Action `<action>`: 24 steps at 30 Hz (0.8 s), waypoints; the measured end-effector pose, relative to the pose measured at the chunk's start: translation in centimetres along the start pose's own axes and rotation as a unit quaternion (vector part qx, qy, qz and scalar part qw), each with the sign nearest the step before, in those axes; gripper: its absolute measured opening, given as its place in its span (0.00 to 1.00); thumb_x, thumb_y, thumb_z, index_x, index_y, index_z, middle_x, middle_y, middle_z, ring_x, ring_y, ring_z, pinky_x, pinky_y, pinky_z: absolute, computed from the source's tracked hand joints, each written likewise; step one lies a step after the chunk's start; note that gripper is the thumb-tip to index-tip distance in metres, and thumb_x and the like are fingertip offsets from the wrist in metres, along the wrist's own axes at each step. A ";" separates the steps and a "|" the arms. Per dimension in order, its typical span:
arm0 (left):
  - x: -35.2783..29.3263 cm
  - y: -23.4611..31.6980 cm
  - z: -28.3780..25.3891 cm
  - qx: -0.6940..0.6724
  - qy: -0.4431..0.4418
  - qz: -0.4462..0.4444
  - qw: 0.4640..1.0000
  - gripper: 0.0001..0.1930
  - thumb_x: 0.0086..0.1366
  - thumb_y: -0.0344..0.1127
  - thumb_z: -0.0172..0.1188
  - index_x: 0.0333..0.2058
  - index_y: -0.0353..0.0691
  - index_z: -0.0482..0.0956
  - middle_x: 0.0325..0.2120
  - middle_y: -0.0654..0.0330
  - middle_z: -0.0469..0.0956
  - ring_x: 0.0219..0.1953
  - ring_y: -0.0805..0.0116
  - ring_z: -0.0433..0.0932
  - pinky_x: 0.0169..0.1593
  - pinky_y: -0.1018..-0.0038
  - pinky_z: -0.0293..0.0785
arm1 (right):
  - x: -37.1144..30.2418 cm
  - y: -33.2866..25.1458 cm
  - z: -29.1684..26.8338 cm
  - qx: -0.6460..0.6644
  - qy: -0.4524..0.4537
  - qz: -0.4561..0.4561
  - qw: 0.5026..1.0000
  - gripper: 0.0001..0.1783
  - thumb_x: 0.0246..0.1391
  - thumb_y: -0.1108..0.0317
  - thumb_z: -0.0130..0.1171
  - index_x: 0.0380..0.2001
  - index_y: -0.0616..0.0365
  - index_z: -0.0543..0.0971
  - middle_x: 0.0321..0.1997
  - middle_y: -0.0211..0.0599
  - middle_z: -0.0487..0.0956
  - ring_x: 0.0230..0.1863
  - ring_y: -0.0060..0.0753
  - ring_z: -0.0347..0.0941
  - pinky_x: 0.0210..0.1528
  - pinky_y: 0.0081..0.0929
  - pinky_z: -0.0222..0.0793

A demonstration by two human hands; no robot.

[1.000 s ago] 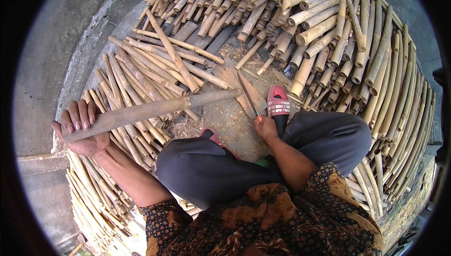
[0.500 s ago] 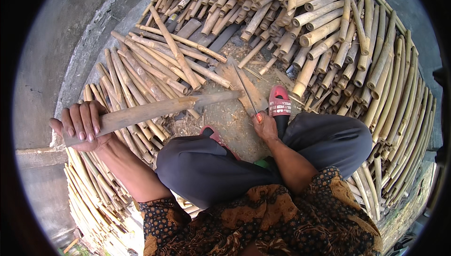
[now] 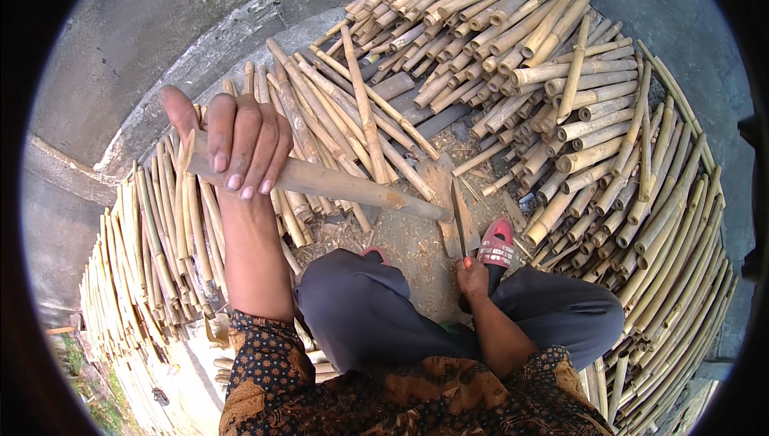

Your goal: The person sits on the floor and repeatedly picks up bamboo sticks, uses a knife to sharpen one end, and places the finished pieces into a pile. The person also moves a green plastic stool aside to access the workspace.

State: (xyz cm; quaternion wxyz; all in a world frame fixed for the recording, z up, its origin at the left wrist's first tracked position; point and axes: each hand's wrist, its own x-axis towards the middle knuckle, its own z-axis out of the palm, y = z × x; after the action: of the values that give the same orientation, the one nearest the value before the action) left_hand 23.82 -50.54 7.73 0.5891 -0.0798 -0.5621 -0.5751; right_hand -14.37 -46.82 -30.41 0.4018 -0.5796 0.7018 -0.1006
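My left hand is raised at the upper left, its fingers wrapped round the near end of a bamboo pole. The pole slants down to the right, its far end over a flat wooden board on the ground. In my right hand, beside my slippered foot, is a long-bladed knife. Its dark blade points away from me and lies close beside the pole's far end; whether they touch I cannot tell. My fingers hide most of the knife's handle, though a bit of orange-red shows.
Many cut bamboo poles are stacked high at the far right and along the right side. More poles lie in rows on the left. Shavings litter the ground around the board. A grey concrete wall curves behind. A red slipper is beside my right hand.
My left hand has risen and moved rightward with the bamboo pole, which now tilts more steeply. The knife has swung more upright, alongside the pole's far end. The whole view has also shifted.
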 end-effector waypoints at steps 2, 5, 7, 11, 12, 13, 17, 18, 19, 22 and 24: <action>0.3 -1.2 -0.6 0.107 0.089 0.051 0.989 0.46 0.68 0.79 0.32 0.39 0.35 0.78 0.22 0.55 0.77 0.24 0.61 0.81 0.30 0.65 0.81 | -0.1 -0.1 -0.1 -0.037 0.018 0.003 0.999 0.21 0.59 0.51 0.59 0.37 0.61 0.84 0.39 0.59 0.83 0.46 0.63 0.80 0.48 0.51 0.74; -0.9 -4.4 -1.8 0.343 0.248 0.064 0.904 0.54 0.58 0.86 0.40 0.58 0.36 0.68 0.42 0.48 0.78 0.46 0.53 0.83 0.53 0.52 0.80 | 0.2 0.0 0.0 -0.033 0.014 -0.021 0.999 0.21 0.59 0.51 0.59 0.36 0.61 0.84 0.39 0.60 0.83 0.45 0.63 0.80 0.49 0.50 0.74; -3.4 -6.9 -2.3 0.453 0.310 -0.061 0.834 0.58 0.55 0.84 0.50 0.67 0.37 0.56 0.55 0.46 0.73 0.55 0.48 0.79 0.63 0.47 0.72 | 0.6 0.2 0.1 -0.017 -0.003 0.000 1.000 0.21 0.60 0.51 0.60 0.36 0.61 0.84 0.38 0.61 0.83 0.45 0.63 0.81 0.49 0.49 0.74; -9.9 -12.6 -4.5 0.424 0.273 -0.331 0.797 0.53 0.61 0.60 0.69 0.72 0.38 0.47 0.64 0.45 0.67 0.68 0.51 0.67 0.69 0.52 0.68 | 1.3 0.7 0.6 -0.022 -0.008 -0.001 1.000 0.21 0.60 0.52 0.60 0.34 0.63 0.83 0.37 0.60 0.83 0.44 0.62 0.81 0.47 0.47 0.74; -11.5 -14.2 -5.2 0.403 0.281 -0.370 0.788 0.50 0.63 0.52 0.71 0.72 0.39 0.49 0.65 0.46 0.67 0.69 0.53 0.64 0.68 0.54 0.70 | 1.2 0.7 0.7 -0.013 -0.008 -0.016 1.000 0.21 0.60 0.53 0.59 0.34 0.63 0.83 0.36 0.60 0.83 0.43 0.61 0.81 0.47 0.47 0.74; -12.8 -16.0 -5.8 0.359 0.310 -0.361 0.803 0.45 0.66 0.50 0.68 0.71 0.39 0.51 0.64 0.48 0.68 0.68 0.54 0.66 0.67 0.57 0.71 | 1.1 0.6 0.7 -0.005 -0.014 -0.026 1.000 0.20 0.60 0.53 0.59 0.34 0.64 0.83 0.36 0.59 0.83 0.42 0.61 0.81 0.46 0.46 0.74; -16.4 -17.9 -7.9 0.354 0.505 -0.344 0.708 0.31 0.71 0.41 0.64 0.64 0.33 0.61 0.56 0.48 0.75 0.60 0.59 0.73 0.65 0.62 0.70 | 0.6 -0.1 0.3 -0.025 -0.013 -0.023 0.999 0.20 0.60 0.55 0.58 0.34 0.65 0.82 0.34 0.56 0.83 0.37 0.54 0.82 0.44 0.44 0.73; -17.2 -17.2 -7.9 0.346 0.539 -0.283 0.714 0.31 0.72 0.43 0.63 0.65 0.35 0.60 0.54 0.49 0.76 0.58 0.59 0.76 0.62 0.61 0.73 | 0.7 -0.2 0.2 -0.021 -0.026 -0.019 0.999 0.20 0.60 0.56 0.58 0.33 0.66 0.81 0.33 0.55 0.83 0.36 0.52 0.82 0.44 0.44 0.73; -18.0 -16.0 -7.9 0.336 0.576 -0.234 0.707 0.32 0.72 0.45 0.63 0.66 0.37 0.60 0.52 0.51 0.77 0.55 0.60 0.78 0.59 0.60 0.76 | 0.8 -0.1 0.1 -0.016 -0.034 -0.011 0.999 0.20 0.60 0.56 0.58 0.33 0.66 0.81 0.33 0.53 0.83 0.36 0.50 0.81 0.44 0.43 0.73; -20.7 -11.2 -6.0 0.282 0.693 -0.036 0.662 0.23 0.73 0.48 0.61 0.56 0.41 0.64 0.39 0.55 0.78 0.38 0.63 0.83 0.45 0.61 0.84 | 2.4 1.7 1.1 -0.005 -0.032 -0.039 0.999 0.20 0.61 0.56 0.58 0.29 0.66 0.79 0.28 0.48 0.82 0.32 0.39 0.78 0.39 0.38 0.72; -24.1 -6.4 -4.1 0.298 0.747 0.081 0.589 0.20 0.72 0.49 0.61 0.49 0.41 0.65 0.32 0.60 0.74 0.29 0.69 0.80 0.32 0.71 0.83 | 4.0 4.3 2.3 0.002 -0.018 -0.093 0.995 0.19 0.60 0.57 0.57 0.29 0.66 0.79 0.27 0.46 0.81 0.30 0.38 0.76 0.39 0.39 0.71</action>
State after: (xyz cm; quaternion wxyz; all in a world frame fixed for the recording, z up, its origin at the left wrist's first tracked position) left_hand 28.27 -41.49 -15.40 0.8370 0.5128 -0.0560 -0.1825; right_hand -15.97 -48.30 -36.30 0.4045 -0.6435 0.6370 -0.1284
